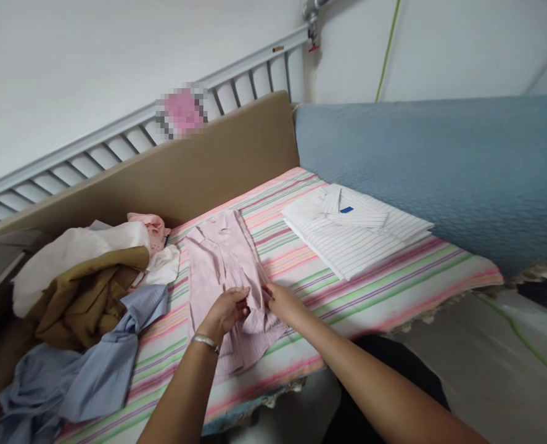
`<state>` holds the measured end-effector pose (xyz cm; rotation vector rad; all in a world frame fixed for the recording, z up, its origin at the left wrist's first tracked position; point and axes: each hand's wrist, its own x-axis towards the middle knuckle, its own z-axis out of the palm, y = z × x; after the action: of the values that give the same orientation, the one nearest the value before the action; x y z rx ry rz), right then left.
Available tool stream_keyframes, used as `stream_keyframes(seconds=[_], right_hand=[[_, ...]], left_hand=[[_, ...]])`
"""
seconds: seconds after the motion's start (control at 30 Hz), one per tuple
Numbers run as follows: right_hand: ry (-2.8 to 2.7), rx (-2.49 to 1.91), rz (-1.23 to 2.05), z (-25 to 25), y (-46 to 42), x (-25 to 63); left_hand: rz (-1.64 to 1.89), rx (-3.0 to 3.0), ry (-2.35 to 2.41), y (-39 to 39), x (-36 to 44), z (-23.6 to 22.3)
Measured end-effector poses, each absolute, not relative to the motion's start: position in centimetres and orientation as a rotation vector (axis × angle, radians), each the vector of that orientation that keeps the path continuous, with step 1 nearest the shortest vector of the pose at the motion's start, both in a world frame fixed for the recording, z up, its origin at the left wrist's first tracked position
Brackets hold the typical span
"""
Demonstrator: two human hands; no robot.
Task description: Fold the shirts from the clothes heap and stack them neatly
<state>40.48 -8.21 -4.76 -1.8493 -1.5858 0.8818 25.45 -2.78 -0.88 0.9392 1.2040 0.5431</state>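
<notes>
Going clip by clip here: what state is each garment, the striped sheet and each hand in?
Pink garment: laid out, creased and partly raised near the hands.
White striped shirt: neatly folded, lying flat.
Brown garment: crumpled.
Blue garment: unfolded, rumpled.
White cloth: bunched.
Striped sheet: spread out.
Left hand: fingers curled, at the pink garment.
Right hand: fingertips at the pink garment, grip unclear.

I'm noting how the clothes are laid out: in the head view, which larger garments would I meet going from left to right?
Olive-brown garment → pink shirt → folded white striped shirt.
</notes>
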Motion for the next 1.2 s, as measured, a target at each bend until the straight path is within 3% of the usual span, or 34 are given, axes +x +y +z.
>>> stream_keyframes(seconds=[0.27,0.5,0.63,0.8,1.2], right_hand=[[-1.578,-1.815,0.872,-5.1,-8.2,40.5],[-1.562,-1.794,0.885,-5.2,-8.2,40.4],[-1.530,-1.838,0.904,-4.9,-8.3,40.5],[-1.528,-1.845,0.858,-4.9,-8.2,40.4],[-1.544,-1.942,0.640,-5.2,-9.3,39.5]], left_hand=[[0.814,1.363,1.475,-3.0,25.4,0.0],[0.977,2.478,1.432,-4.3,25.2,0.0],[1.155,2.112,1.563,-5.4,23.3,-1.1],[0.747,1.557,1.677,-8.9,21.3,-3.4],[0.583,1.815,1.712,-11.6,20.9,-2.7]])
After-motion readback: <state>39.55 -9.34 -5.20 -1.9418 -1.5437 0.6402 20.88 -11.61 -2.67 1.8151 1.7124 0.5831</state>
